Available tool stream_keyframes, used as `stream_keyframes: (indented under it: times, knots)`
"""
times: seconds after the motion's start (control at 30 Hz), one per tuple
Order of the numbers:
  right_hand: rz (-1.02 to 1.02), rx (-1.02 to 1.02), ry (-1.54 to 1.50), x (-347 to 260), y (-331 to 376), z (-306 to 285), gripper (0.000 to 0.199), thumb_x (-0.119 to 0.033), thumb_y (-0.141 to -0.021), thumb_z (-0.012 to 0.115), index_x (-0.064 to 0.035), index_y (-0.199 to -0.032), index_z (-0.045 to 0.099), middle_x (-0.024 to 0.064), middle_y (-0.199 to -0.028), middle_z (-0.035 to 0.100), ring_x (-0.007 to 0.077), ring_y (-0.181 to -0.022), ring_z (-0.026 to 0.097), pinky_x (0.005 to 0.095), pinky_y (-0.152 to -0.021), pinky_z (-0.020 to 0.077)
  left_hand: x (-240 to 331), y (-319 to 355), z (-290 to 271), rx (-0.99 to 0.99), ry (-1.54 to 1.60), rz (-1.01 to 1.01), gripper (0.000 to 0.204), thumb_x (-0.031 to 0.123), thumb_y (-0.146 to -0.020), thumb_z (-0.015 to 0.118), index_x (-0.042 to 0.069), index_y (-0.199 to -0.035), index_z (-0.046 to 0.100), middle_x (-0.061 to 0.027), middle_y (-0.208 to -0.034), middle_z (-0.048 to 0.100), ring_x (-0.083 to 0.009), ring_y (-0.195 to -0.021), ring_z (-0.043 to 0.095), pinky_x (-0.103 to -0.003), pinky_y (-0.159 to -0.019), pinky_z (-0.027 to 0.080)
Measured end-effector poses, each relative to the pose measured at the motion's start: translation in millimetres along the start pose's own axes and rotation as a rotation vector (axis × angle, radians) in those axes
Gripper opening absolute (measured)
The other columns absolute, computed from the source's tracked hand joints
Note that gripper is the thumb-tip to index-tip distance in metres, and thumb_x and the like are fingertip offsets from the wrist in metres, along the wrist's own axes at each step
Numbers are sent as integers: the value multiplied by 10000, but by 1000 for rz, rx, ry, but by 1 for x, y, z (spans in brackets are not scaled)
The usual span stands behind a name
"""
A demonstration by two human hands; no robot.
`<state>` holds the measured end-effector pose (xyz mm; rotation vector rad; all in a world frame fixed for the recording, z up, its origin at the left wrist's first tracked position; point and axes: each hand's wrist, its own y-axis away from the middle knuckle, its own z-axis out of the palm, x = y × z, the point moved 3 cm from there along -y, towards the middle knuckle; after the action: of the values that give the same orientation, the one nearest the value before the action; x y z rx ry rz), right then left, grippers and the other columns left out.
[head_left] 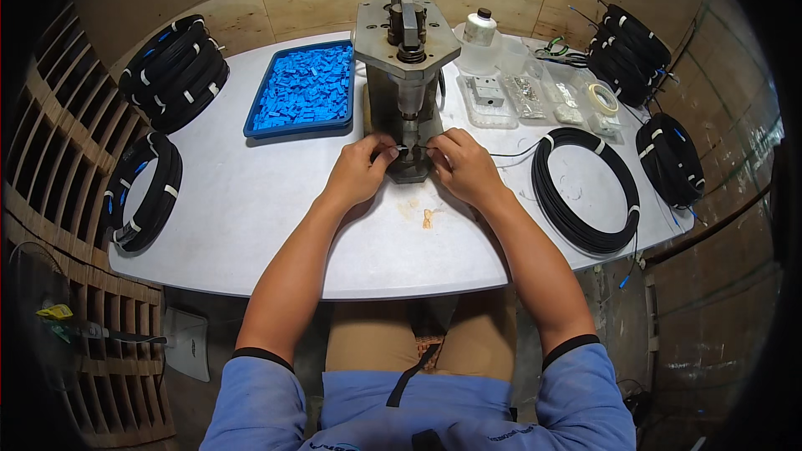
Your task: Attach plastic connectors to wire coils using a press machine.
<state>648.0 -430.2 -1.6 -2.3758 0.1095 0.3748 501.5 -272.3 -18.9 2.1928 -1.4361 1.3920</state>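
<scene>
A bench press [405, 67] of grey metal stands at the middle of the table, its ram [410, 108] pointing down over a narrow base [409, 174]. My left hand [361, 169] is at the left side of the ram, thumb and finger pinched around a tiny piece too small to make out. On the other side, my right hand [464, 165] pinches a thin black cable [511, 154] close to the ram. That cable runs right to a large black coil [543, 188] lying on the table. The spot between my fingertips is partly hidden by the press.
A blue tray [249, 127] of small blue plastic parts lies left of the press. More black cable coils [175, 75] sit at the left edge, others [628, 54] at the right. Behind my right hand are a white bottle [479, 27], small clear trays [491, 121] and a tape roll [602, 98].
</scene>
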Motion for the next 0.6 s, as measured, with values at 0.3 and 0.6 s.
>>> stream_keyframes:
  times: [0.3, 0.6]
  knots:
    - [1, -2, 2, -1, 0, 0, 126, -71, -866, 709, -64, -986, 673, 103, -954, 647, 320, -897, 656, 425, -753, 558, 1, 0, -1, -2, 7, -14, 252, 210, -977, 683, 7, -1126, 697, -152, -1019, 765, -264, -958, 734, -379, -843, 556]
    - [-8, 13, -1, -1, 0, 0, 125, -81, -863, 707, -67, -981, 670, 99, -934, 649, 320, -892, 649, 429, -756, 554, 1, 0, -1, -7, 10, -18, 240, 197, -975, 684, 3, -1116, 698, -152, -1011, 765, -257, -946, 732, -363, -843, 554]
